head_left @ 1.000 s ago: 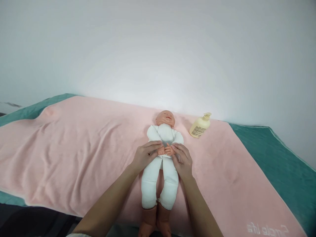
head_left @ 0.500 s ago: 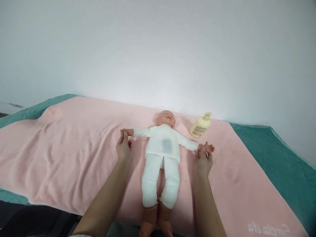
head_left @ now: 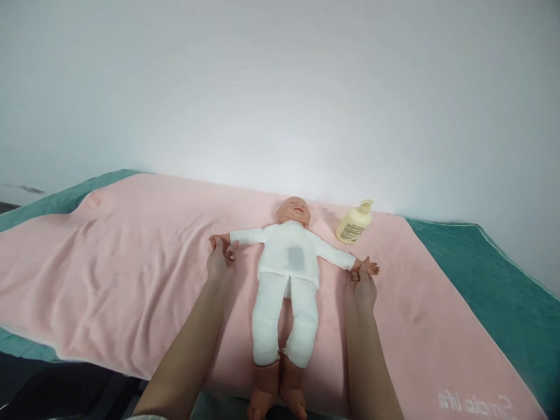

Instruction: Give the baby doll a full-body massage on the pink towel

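A baby doll (head_left: 289, 256) with a white cloth body lies on its back, arms spread wide and feet toward me. My left hand (head_left: 220, 261) pinches the doll's hand on the left side, thumb on top. On the other side, my right hand (head_left: 363, 284) is closed around the doll's other hand, whose small fingers stick out beyond my thumb. A grey square patch marks the doll's chest. Past its right-side arm stands a pale yellow pump bottle (head_left: 354, 224) with printed text, out of touch with either hand.
Under the doll a pink blanket (head_left: 144, 233) is spread, wrinkled at the left, with lettering near its lower right corner. Green cloth (head_left: 490, 262) shows beneath it on both sides. A pale wall (head_left: 280, 87) rises behind. Something dark (head_left: 56, 388) lies at the lower left.
Both doll arms have been drawn slightly further outward by my hands, the left-side one also a little lower. The doll's body and the bottle stay in place.
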`<action>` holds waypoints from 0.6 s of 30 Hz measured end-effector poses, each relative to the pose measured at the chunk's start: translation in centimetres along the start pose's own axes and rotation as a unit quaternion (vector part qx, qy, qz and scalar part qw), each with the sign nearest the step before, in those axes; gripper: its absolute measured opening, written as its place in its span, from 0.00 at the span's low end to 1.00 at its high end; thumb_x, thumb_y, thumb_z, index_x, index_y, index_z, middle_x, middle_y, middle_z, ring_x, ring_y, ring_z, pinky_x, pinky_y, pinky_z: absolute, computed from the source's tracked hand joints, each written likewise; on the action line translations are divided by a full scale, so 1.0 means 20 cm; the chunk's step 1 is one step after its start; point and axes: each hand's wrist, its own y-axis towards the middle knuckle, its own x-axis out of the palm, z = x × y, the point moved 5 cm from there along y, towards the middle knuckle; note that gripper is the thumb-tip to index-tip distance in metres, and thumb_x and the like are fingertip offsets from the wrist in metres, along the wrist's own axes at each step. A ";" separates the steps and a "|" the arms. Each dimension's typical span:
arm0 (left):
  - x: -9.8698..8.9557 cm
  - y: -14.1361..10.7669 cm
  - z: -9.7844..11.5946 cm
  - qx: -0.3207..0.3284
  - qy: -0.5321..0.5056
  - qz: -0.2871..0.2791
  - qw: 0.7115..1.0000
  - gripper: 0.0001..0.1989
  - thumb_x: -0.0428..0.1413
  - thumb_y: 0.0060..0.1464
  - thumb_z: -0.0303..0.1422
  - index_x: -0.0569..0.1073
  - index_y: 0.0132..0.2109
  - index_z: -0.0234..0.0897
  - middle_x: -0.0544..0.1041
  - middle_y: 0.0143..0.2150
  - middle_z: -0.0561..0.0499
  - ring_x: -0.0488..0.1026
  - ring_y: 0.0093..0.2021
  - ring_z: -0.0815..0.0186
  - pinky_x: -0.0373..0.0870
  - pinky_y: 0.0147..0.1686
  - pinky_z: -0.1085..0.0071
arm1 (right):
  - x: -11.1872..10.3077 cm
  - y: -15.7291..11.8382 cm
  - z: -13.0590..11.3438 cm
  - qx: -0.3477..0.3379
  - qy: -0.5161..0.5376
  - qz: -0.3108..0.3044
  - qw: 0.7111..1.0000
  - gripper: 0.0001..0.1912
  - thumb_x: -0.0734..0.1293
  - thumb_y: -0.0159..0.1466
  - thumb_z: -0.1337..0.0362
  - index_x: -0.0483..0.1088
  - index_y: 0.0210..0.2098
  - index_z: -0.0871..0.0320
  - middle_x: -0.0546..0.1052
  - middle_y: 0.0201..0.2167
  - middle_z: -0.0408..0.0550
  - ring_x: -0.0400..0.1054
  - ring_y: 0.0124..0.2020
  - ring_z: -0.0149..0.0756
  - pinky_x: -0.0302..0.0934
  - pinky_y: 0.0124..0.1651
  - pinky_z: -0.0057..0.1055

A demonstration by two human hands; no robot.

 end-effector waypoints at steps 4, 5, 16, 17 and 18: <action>0.01 -0.02 0.01 0.002 0.004 -0.003 1.000 0.10 0.60 0.57 0.38 0.70 0.40 0.36 0.72 0.27 0.54 0.73 0.24 0.73 0.55 0.15 0.81 | 0.01 -0.03 -0.02 0.001 0.009 0.005 1.000 0.24 0.68 0.57 0.52 0.68 0.49 0.57 0.73 0.53 0.52 0.70 0.52 0.40 0.67 0.55 0.43; 0.01 -0.04 0.01 0.007 0.016 -0.006 1.000 0.11 0.60 0.56 0.39 0.71 0.40 0.36 0.72 0.27 0.53 0.71 0.23 0.74 0.55 0.15 0.80 | 0.02 -0.04 -0.03 0.001 0.010 0.003 1.000 0.25 0.68 0.58 0.51 0.67 0.50 0.57 0.72 0.53 0.52 0.69 0.53 0.40 0.66 0.55 0.43; 0.28 -0.09 0.15 0.221 0.252 -0.109 0.936 0.19 0.60 0.51 0.46 0.77 0.43 0.35 0.76 0.37 0.48 0.70 0.23 0.72 0.58 0.19 0.77 | 0.28 -0.14 -0.22 -0.164 -0.047 -0.086 0.982 0.25 0.63 0.62 0.46 0.69 0.49 0.59 0.71 0.55 0.54 0.65 0.57 0.40 0.56 0.61 0.45; 0.33 -0.08 0.15 0.235 0.272 -0.128 0.924 0.19 0.59 0.52 0.46 0.77 0.42 0.35 0.77 0.36 0.47 0.70 0.24 0.71 0.60 0.20 0.77 | 0.32 -0.14 -0.24 -0.186 -0.059 -0.098 0.976 0.24 0.63 0.63 0.46 0.70 0.47 0.59 0.72 0.53 0.54 0.65 0.57 0.40 0.55 0.62 0.46; 0.37 -0.07 0.15 0.249 0.295 -0.145 0.911 0.18 0.58 0.53 0.45 0.77 0.41 0.35 0.77 0.35 0.48 0.69 0.23 0.71 0.61 0.21 0.76 | 0.35 -0.14 -0.26 -0.209 -0.070 -0.114 0.969 0.23 0.63 0.63 0.47 0.71 0.45 0.60 0.73 0.52 0.54 0.64 0.57 0.40 0.54 0.62 0.46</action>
